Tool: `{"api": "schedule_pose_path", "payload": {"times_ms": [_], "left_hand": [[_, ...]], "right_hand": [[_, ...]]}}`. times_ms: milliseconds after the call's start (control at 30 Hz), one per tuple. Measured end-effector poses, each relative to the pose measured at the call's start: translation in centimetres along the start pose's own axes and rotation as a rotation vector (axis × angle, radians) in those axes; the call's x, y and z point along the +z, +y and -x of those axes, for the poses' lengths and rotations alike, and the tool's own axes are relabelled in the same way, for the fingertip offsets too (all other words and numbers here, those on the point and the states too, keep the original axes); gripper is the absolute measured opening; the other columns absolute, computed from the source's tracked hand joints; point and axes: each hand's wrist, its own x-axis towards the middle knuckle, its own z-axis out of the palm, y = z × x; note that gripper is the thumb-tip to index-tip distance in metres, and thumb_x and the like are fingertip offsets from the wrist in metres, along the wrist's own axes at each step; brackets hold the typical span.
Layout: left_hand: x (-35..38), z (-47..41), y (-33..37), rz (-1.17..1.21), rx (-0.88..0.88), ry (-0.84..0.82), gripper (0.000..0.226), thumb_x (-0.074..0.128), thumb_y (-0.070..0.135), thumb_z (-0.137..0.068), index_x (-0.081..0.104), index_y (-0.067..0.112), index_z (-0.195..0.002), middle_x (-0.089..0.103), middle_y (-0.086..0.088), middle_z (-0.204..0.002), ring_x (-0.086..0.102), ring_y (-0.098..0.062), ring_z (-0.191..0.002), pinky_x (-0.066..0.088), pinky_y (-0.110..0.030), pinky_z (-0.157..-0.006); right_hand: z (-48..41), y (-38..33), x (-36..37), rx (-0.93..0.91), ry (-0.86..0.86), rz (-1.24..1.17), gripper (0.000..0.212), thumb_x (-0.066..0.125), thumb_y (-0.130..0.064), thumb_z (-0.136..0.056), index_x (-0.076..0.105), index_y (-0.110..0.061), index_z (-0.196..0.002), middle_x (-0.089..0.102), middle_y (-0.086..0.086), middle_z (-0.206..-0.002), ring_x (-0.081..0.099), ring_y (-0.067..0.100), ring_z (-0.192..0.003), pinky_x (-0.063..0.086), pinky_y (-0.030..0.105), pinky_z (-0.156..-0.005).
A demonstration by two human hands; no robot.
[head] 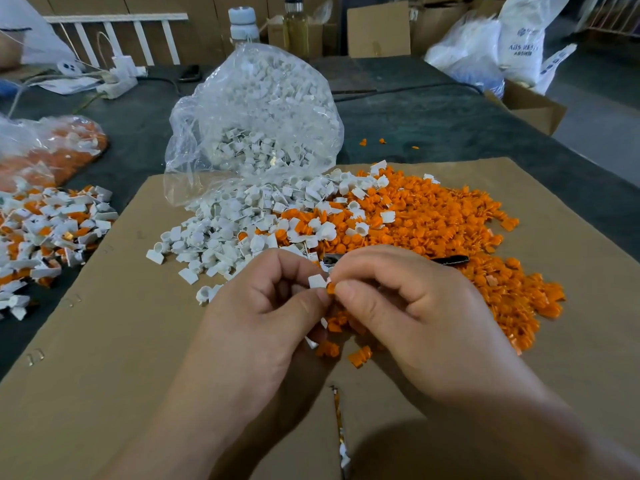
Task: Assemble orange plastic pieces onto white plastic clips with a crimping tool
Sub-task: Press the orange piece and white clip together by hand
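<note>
My left hand point(266, 306) pinches a white clip point(317, 281) between thumb and fingers. My right hand point(408, 306) pinches an orange piece point(331, 288) right against that clip, above the cardboard sheet point(121, 341). Behind my hands lies a heap of loose white clips point(242, 223) and a wide heap of orange pieces point(450, 230). A dark handle of the crimping tool point(450, 260) sticks out behind my right hand; the rest of the tool is hidden. A few orange pieces point(360, 356) lie under my hands.
A clear bag of white clips point(256, 123) stands open behind the heap. At the left lie a pile of assembled white-and-orange parts point(45, 237) and a bag of orange parts point(52, 147). Bottles, a power strip, boxes and white sacks line the far edge.
</note>
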Motion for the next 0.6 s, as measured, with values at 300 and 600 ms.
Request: {"api": "schedule_pose_path", "payload": {"times_ms": [300, 600], "left_hand": [[0.00, 0.45, 0.06, -0.091, 0.087, -0.045, 0.016, 0.071, 0.041, -0.072, 0.070, 0.034, -0.087, 0.067, 0.007, -0.068, 0.064, -0.013, -0.063, 0.050, -0.025, -0.052], [0.19, 0.71, 0.26, -0.178, 0.145, -0.021, 0.022, 0.068, 0.053, -0.071, 0.068, 0.040, -0.087, 0.067, 0.010, -0.069, 0.062, -0.008, -0.060, 0.051, -0.022, -0.053]], "right_hand": [[-0.51, 0.14, -0.92, 0.403, -0.155, -0.570, 0.014, 0.066, -0.011, -0.090, 0.074, -0.022, -0.091, 0.073, 0.007, -0.074, 0.069, 0.018, -0.061, 0.054, 0.022, -0.056], [-0.48, 0.36, -0.89, 0.405, -0.168, -0.553, 0.017, 0.063, -0.008, -0.092, 0.071, -0.014, -0.106, 0.074, 0.006, -0.080, 0.070, 0.017, -0.064, 0.055, 0.021, -0.059]]}}
